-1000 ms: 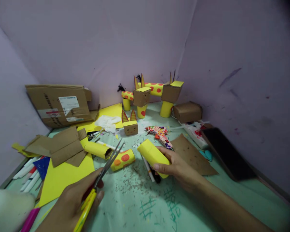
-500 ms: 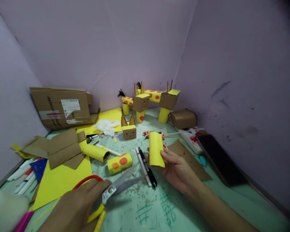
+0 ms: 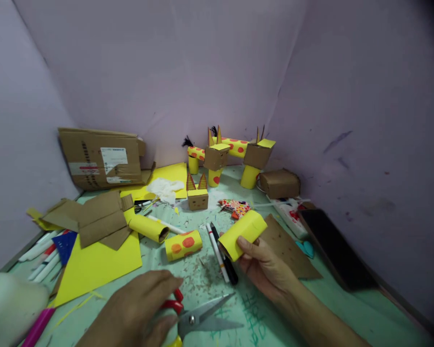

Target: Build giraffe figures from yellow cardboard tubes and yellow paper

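Three pale lilac walls close in around the green table [image 3: 358, 308]: a back wall [image 3: 188, 72] behind it, a left wall [image 3: 18, 144] and a right wall [image 3: 376, 106], marked with dark smudges [image 3: 338, 140]. The light over the table is soft; its far right end seems lost in shadow.

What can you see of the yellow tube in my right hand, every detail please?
The yellow tube looks like a roll wrapped in plain paper, with no spots on the side that shows. It lies slantwise in the right hand, lower left end nearer the pens, other end up to the right. The thumb presses its side. It seems lifted above the green table.
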The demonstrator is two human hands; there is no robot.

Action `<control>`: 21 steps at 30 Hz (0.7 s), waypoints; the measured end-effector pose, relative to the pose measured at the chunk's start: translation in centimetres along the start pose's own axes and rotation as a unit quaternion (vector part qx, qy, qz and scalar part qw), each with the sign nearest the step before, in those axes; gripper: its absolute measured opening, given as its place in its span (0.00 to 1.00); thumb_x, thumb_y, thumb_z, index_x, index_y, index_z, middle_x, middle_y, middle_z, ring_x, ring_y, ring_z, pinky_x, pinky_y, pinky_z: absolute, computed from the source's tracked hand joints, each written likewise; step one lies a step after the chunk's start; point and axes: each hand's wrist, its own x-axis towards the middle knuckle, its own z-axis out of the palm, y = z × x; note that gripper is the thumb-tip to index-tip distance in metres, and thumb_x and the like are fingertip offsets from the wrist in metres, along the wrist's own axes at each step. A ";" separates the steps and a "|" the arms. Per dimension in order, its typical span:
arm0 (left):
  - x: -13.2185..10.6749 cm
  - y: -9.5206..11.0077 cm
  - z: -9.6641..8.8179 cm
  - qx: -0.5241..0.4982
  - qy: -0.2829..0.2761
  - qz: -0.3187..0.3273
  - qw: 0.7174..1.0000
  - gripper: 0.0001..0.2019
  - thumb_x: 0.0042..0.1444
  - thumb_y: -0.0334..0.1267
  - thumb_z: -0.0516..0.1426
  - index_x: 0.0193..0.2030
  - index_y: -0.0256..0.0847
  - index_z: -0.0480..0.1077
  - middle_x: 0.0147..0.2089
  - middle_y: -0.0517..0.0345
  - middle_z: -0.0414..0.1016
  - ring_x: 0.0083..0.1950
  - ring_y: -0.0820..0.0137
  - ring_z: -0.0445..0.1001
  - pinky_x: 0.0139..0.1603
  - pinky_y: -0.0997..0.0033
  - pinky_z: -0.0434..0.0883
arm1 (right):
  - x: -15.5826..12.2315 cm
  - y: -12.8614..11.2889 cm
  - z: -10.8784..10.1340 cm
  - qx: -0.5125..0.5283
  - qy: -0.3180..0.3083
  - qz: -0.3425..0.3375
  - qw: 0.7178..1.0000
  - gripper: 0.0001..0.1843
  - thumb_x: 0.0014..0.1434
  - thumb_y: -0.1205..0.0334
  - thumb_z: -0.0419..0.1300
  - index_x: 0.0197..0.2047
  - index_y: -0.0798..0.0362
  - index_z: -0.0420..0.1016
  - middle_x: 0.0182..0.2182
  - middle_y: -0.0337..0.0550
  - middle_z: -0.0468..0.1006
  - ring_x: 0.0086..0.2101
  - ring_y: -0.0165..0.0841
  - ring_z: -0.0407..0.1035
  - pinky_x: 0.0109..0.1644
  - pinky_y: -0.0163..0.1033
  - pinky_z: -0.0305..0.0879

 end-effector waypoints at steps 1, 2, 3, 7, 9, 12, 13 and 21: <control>0.2 0.0 0.0 -0.014 0.024 -0.025 0.999 0.19 0.48 0.38 0.57 0.49 0.52 0.72 0.49 0.54 0.77 0.48 0.58 0.75 0.50 0.64 0.71 | -0.2 0.2 0.3 0.002 -0.003 0.007 1.000 0.24 0.38 0.62 0.74 0.40 0.51 0.73 0.32 0.39 0.80 0.36 0.37 0.74 0.45 0.40 0.69; 0.5 0.2 0.1 -0.027 0.036 -0.049 0.998 0.21 0.49 0.41 0.58 0.52 0.51 0.70 0.50 0.53 0.76 0.49 0.58 0.75 0.51 0.62 0.71 | -0.3 0.4 0.7 0.006 -0.008 0.016 1.000 0.22 0.37 0.62 0.74 0.38 0.51 0.74 0.31 0.39 0.80 0.35 0.35 0.74 0.43 0.39 0.69; 0.8 0.4 0.4 -0.038 0.056 -0.080 0.994 0.24 0.48 0.42 0.58 0.55 0.49 0.67 0.53 0.52 0.74 0.51 0.56 0.73 0.53 0.58 0.70 | -0.5 0.7 1.2 0.010 -0.020 0.028 0.999 0.20 0.38 0.62 0.73 0.36 0.52 0.74 0.31 0.39 0.80 0.34 0.35 0.74 0.40 0.37 0.69; 2.4 1.8 1.9 -0.058 0.093 -0.107 0.988 0.33 0.47 0.38 0.58 0.62 0.44 0.56 0.64 0.48 0.60 0.62 0.55 0.63 0.59 0.51 0.64 | -1.0 2.0 4.5 0.013 -0.082 0.068 0.994 0.19 0.40 0.64 0.72 0.38 0.55 0.76 0.33 0.42 0.81 0.32 0.33 0.73 0.37 0.35 0.68; 3.4 2.2 2.1 -0.053 0.101 -0.079 0.990 0.30 0.49 0.36 0.56 0.61 0.42 0.58 0.62 0.47 0.62 0.62 0.57 0.63 0.59 0.54 0.65 | -1.2 2.5 6.2 0.021 -0.099 0.075 0.992 0.20 0.39 0.65 0.72 0.38 0.56 0.77 0.33 0.42 0.81 0.32 0.33 0.73 0.38 0.35 0.68; 4.7 1.7 1.2 -0.075 0.120 -0.080 0.987 0.21 0.50 0.37 0.55 0.53 0.39 0.67 0.54 0.48 0.72 0.56 0.59 0.70 0.56 0.60 0.68 | -0.9 2.7 7.7 0.022 -0.132 0.073 0.988 0.20 0.38 0.63 0.72 0.37 0.55 0.75 0.34 0.42 0.80 0.35 0.34 0.73 0.41 0.36 0.68; 5.1 1.4 0.6 -0.096 0.121 -0.102 0.983 0.21 0.50 0.39 0.56 0.51 0.39 0.68 0.52 0.49 0.74 0.53 0.59 0.72 0.54 0.61 0.69 | -0.6 2.6 7.8 0.015 -0.139 0.066 0.988 0.22 0.38 0.62 0.72 0.39 0.54 0.75 0.37 0.43 0.80 0.37 0.35 0.73 0.42 0.36 0.68; 5.3 -1.2 -1.8 -0.223 0.062 -0.188 0.954 0.25 0.40 0.37 0.62 0.50 0.41 0.70 0.49 0.55 0.76 0.48 0.59 0.74 0.49 0.62 0.71 | 4.1 0.6 5.5 -0.177 -0.162 -0.023 0.971 0.37 0.32 0.66 0.74 0.48 0.50 0.72 0.44 0.44 0.76 0.41 0.37 0.71 0.42 0.39 0.68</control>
